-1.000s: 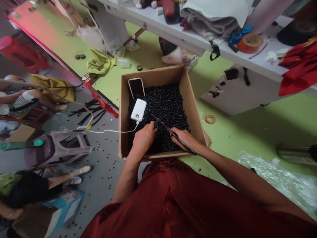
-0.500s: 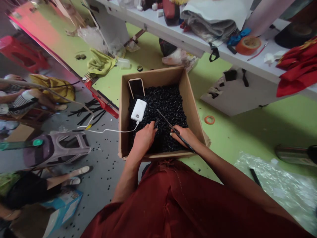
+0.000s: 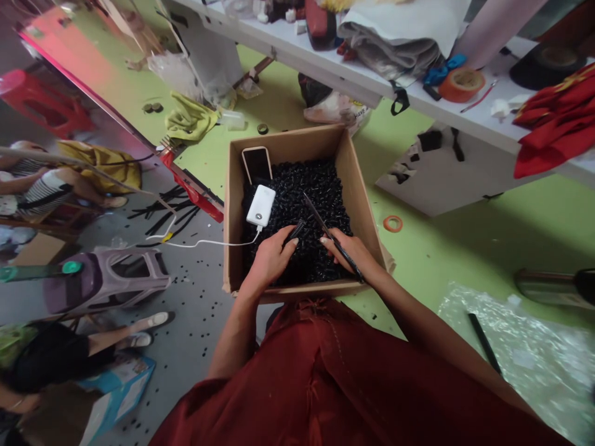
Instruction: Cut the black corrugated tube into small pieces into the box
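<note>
Head view, logged from my station. A white counter (image 3: 465,118) crosses the top of the frame, carrying folded cloth (image 3: 390,37), an orange tape roll (image 3: 462,85) and red cloth (image 3: 558,130). Below it sits a cardboard box (image 3: 232,217) full of black pellets (image 3: 316,186). A phone (image 3: 256,165) stands in the box's far left corner. A white power bank (image 3: 261,205) lies on the pellets, its white cable (image 3: 209,244) crossing the left wall toward the floor.

Left hand (image 3: 269,260): fingers loosely curled over the pellets, tips at a short ribbed black piece (image 3: 296,230); I cannot tell whether they pinch it. Right hand (image 3: 348,254): fingers pressed together, pinching a long black strip (image 3: 332,238) tilted toward the far wall.

Both hands sit inside the box, near its near wall. The power bank lies just beyond the left hand. Open pellets remain toward the far right corner. A person in stripes (image 3: 37,192) sits well off to the left.
</note>
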The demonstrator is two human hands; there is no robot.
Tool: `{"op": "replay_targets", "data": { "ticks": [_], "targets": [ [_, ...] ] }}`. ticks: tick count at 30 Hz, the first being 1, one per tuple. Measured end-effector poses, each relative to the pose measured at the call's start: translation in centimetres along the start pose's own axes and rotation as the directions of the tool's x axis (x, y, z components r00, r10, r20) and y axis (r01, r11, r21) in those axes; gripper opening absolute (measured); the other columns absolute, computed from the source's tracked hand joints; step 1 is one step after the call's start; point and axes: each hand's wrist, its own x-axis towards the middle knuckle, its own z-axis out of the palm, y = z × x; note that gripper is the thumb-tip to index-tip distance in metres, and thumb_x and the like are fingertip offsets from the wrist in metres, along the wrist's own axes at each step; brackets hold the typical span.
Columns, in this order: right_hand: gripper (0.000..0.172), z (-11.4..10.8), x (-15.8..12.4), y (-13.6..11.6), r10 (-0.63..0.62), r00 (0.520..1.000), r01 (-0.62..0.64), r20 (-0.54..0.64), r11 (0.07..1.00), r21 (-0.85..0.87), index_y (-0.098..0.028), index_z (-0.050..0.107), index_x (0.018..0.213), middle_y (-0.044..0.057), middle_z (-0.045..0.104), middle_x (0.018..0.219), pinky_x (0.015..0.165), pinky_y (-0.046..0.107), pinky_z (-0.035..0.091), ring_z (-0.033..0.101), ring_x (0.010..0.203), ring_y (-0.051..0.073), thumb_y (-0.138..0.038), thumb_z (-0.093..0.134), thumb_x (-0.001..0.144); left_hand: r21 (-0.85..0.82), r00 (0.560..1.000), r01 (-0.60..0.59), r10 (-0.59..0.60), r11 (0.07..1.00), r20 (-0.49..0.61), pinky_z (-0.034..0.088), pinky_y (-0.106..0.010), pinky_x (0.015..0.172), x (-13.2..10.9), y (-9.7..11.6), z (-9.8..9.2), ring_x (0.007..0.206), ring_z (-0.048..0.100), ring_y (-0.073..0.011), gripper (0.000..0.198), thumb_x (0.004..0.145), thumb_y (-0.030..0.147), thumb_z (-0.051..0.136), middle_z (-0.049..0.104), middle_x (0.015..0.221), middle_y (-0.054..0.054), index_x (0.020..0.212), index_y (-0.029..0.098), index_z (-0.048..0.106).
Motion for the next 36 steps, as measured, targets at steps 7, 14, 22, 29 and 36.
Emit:
{"op": "replay_targets", "data": {
  "ticks": [7,14,22,29,36],
  "targets": [
    [0.045,0.3,0.3,0.2,0.037,0.999,-0.035,0.015,0.991,-0.127,-0.024,0.056,0.121,0.007,0.071,0.083,0.061,0.026,0.041,0.066,0.070,0.023,-0.055,0.043,0.090,-0.280,0.999,0.030,-0.017,0.959,0.050,0.050,-0.028,0.081,-0.4,-0.1,-0.6,0.090,0.062,-0.0153,0.042,0.088,0.032,0.048,0.067,0.111,-0.005,0.128,0.019,0.055],
    [0.042,0.2,0.3,0.3,0.029,1.000,-0.030,-0.012,0.996,-0.088,-0.022,0.059,0.114,0.008,0.071,0.081,0.061,0.027,0.042,0.066,0.064,0.021,-0.053,0.044,0.090,-0.575,0.992,0.112,-0.127,0.811,0.014,0.041,-0.019,0.053,-0.3,-0.6,-0.7,0.059,0.050,-0.0066,0.039,0.084,0.032,0.053,0.068,0.094,-0.005,0.120,0.016,0.054],
    [0.038,0.0,0.1,0.3,-0.015,0.999,0.016,0.031,0.999,-0.049,-0.022,0.059,0.107,0.004,0.069,0.074,0.056,0.024,0.040,0.062,0.056,0.017,-0.054,0.044,0.090,-0.436,0.986,0.132,-0.161,0.890,-0.031,0.043,-0.021,0.056,-0.5,-1.0,-1.2,0.061,0.052,-0.0079,0.042,0.084,0.036,0.051,0.069,0.093,-0.003,0.122,0.018,0.058],
    [0.038,0.2,0.4,0.6,-0.004,1.000,0.006,0.028,0.997,-0.074,-0.023,0.057,0.102,0.002,0.066,0.068,0.055,0.024,0.038,0.061,0.055,0.017,-0.055,0.039,0.091,-0.302,0.974,0.145,-0.083,0.942,0.209,0.040,-0.019,0.048,-0.9,-1.3,-2.9,0.048,0.045,-0.0057,0.049,0.088,0.037,0.044,0.060,0.074,0.002,0.134,0.021,0.049],
    [0.038,0.2,0.2,0.4,0.005,0.999,-0.003,0.036,0.998,-0.066,-0.023,0.057,0.100,0.002,0.063,0.064,0.054,0.025,0.037,0.060,0.053,0.018,-0.055,0.041,0.090,-0.258,0.997,0.074,-0.071,0.963,0.019,0.041,-0.021,0.057,-1.3,-0.1,-5.1,0.057,0.047,-0.0076,0.047,0.090,0.032,0.042,0.060,0.077,0.001,0.135,0.017,0.044]
  ]
}}
